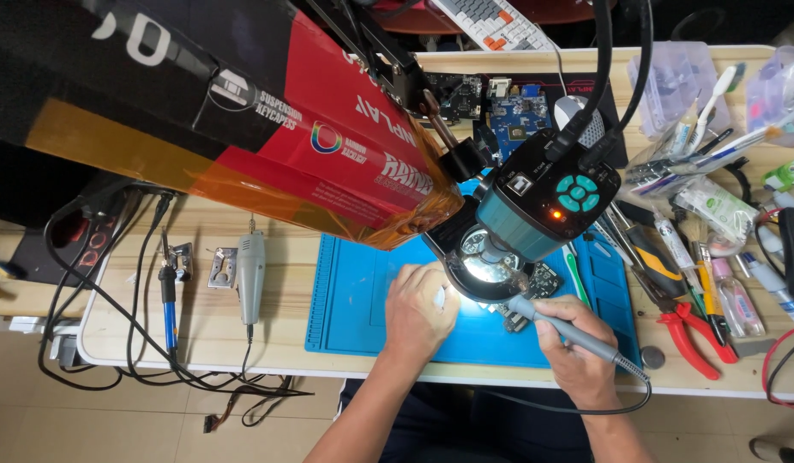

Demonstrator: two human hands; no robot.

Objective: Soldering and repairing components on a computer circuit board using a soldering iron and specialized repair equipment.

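My left hand (418,309) rests on the blue work mat (354,300), fingers curled near the lit ring under the camera microscope (534,206); whether it pinches anything is hidden. My right hand (573,347) grips a grey soldering iron (560,330) like a pen, its tip pointing up-left at a small dark circuit board (543,279) lying under the microscope. The iron's cable (568,410) loops off the table's front edge.
A large red and black cardboard box (243,111) leans over the left of the bench. A rotary tool (250,274) and cables lie left of the mat. Red-handled pliers (693,330), screwdrivers, tubes and bottles crowd the right side. Circuit boards and a keyboard (491,21) sit at the back.
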